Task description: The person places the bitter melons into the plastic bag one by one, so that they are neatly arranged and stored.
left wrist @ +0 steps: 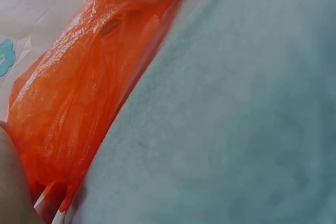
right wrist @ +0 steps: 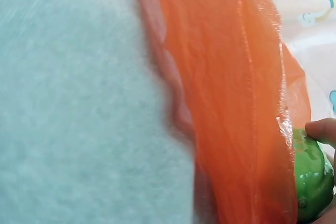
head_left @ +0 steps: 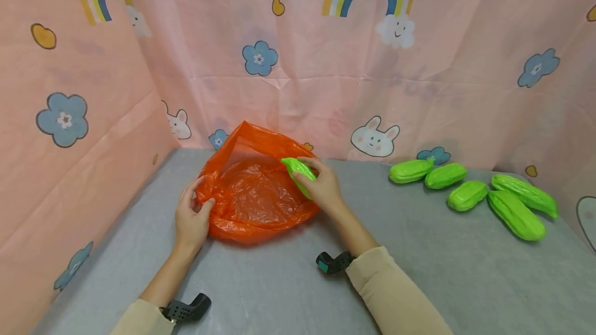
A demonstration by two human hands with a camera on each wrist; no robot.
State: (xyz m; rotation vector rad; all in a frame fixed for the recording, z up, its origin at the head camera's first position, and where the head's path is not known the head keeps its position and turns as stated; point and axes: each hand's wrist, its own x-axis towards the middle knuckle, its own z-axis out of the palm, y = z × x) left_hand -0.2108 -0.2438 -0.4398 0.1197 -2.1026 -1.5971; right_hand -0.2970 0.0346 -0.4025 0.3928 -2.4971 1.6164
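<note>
- We see an orange plastic bag (head_left: 247, 231) on the grey table (head_left: 279, 288), its wide mouth gaping toward us and its far edge rising to a peak in front of the cloth backdrop (head_left: 307, 97).
- Our left hand (head_left: 192, 221) pinches the bag's left edge, the thumb on the near side of the bunched plastic and the fingers behind it.
- Our right hand (head_left: 327, 185) is curled round a green vegetable (head_left: 298, 168), ridged and glossy, and holds it at the right side of the bag's mouth, its narrow tip pointing up and left over the opening.
- From the right wrist we find that vegetable just beside the bag's wall, a fingertip resting on its skin; whether it touches the plastic we cannot tell.
- From the left wrist we see the bag's creased outer wall, with only part of our hand at the lower left corner.
- Well apart from the bag, on the right of the table, we count five more green vegetables (head_left: 467, 195): three strung out toward the left, and two longer ones lying close together at the right.
- We wear beige sleeves (head_left: 396, 293) and a black device (head_left: 186, 310) at each wrist.
- Behind everything we have pink cloth printed with rainbows, blue flowers and rabbit faces.
</note>
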